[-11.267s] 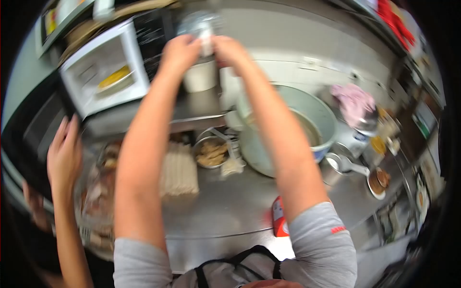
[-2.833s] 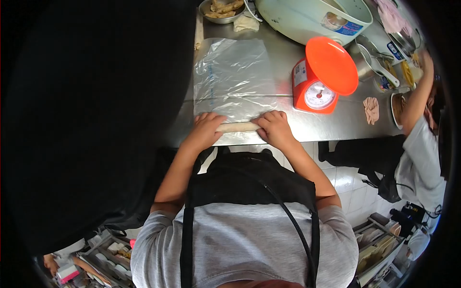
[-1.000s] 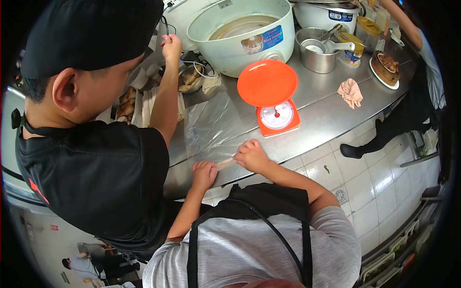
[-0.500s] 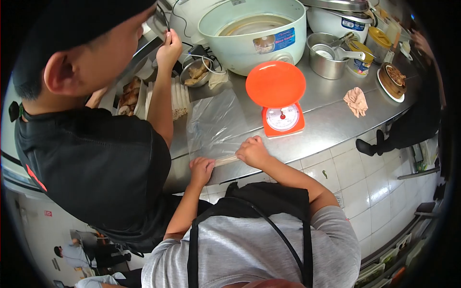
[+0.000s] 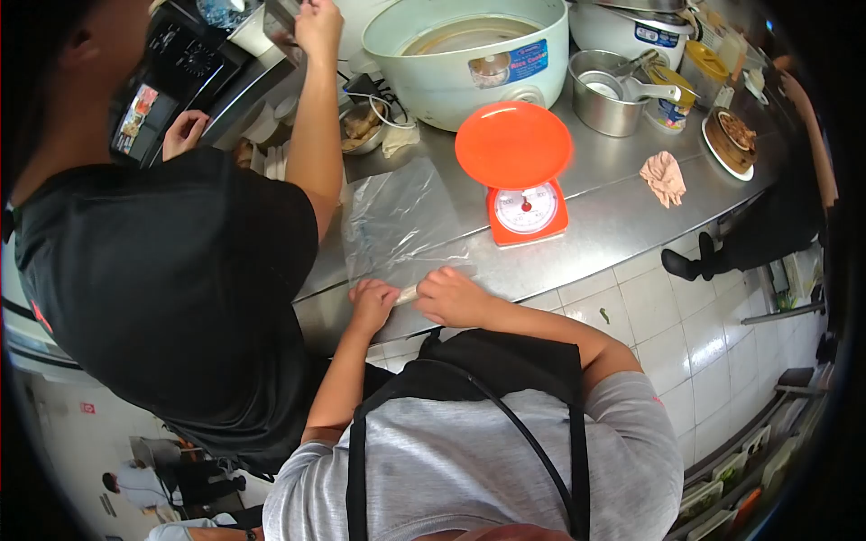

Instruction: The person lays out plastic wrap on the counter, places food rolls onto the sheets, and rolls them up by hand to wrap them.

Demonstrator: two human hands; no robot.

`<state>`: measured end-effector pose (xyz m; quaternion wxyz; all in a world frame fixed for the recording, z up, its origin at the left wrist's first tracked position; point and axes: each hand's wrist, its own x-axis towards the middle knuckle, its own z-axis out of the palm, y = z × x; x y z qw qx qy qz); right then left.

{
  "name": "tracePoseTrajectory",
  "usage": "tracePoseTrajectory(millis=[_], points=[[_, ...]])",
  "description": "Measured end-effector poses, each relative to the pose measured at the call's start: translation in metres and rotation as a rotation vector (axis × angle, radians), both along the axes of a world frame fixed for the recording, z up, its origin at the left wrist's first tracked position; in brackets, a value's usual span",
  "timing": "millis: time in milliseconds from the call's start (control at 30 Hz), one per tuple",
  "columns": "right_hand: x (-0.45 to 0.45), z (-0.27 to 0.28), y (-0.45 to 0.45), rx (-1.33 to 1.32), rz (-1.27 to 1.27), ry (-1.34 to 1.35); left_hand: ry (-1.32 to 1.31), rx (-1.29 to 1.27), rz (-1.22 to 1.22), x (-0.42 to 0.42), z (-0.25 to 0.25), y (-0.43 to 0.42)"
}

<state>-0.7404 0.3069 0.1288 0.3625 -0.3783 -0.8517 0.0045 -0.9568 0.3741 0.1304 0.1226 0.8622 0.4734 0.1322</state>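
Note:
A clear plastic bag (image 5: 401, 216) lies flat on the steel counter, its near end rolled around something pale. A short stretch of that pale roll (image 5: 408, 295) shows between my hands, close to the counter's front edge. My left hand (image 5: 373, 301) is closed on the left part of the roll. With fingers curled over the right part, my right hand (image 5: 451, 298) grips it too. What the roll contains is too covered to make out. Just beyond my right hand stands an orange kitchen scale (image 5: 528, 212) with a round orange pan (image 5: 514, 144).
At my left a co-worker in black leans over the counter, one hand (image 5: 317, 32) raised. Behind the scale stand a large pale-green rice cooker (image 5: 433, 86) and a metal pot (image 5: 604, 108). A pinkish cloth (image 5: 664, 178) and a bamboo steamer (image 5: 731, 144) lie to the right.
My hands have come closer together along the roll, the right one shifting left and slightly nearer me. The co-worker has leaned further forward, with the raised hand higher and the other hand now visible.

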Motion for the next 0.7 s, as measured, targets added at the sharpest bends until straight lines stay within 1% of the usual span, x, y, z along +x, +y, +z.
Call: tracePoseTrajectory(millis=[33, 167, 233, 267, 367, 467, 567, 600, 700], points=[[-0.003, -0.008, 0.002, -0.033, 0.053, -0.041, 0.009, -0.033, -0.005, 0.001, 0.001, 0.003], [-0.001, -0.032, 0.015, -0.067, -0.090, -0.048, 0.077, -0.041, -0.042, -0.001, 0.001, 0.008], [-0.005, -0.032, 0.018, -0.127, -0.153, -0.073, 0.112, -0.105, -0.027, -0.001, -0.001, 0.016], [-0.006, -0.032, 0.019, -0.142, -0.161, -0.052, 0.104, -0.085, -0.059, -0.002, -0.001, 0.019], [-0.005, -0.029, 0.023, -0.178, -0.173, -0.015, 0.141, -0.125, -0.003, 0.003, 0.004, 0.020], [-0.008, -0.031, 0.027, -0.215, -0.179, -0.006, 0.151, -0.250, 0.129, 0.003, 0.010, 0.029], [-0.010, -0.033, 0.028, -0.237, -0.177, -0.002, 0.136, -0.187, 0.305, -0.016, 0.001, 0.038], [-0.010, -0.034, 0.028, -0.228, -0.176, 0.001, 0.070, -0.025, 0.371, -0.018, 0.008, 0.035], [-0.009, -0.035, 0.028, -0.223, -0.187, -0.010, -0.156, 0.392, 0.169, -0.014, 0.030, 0.023]])
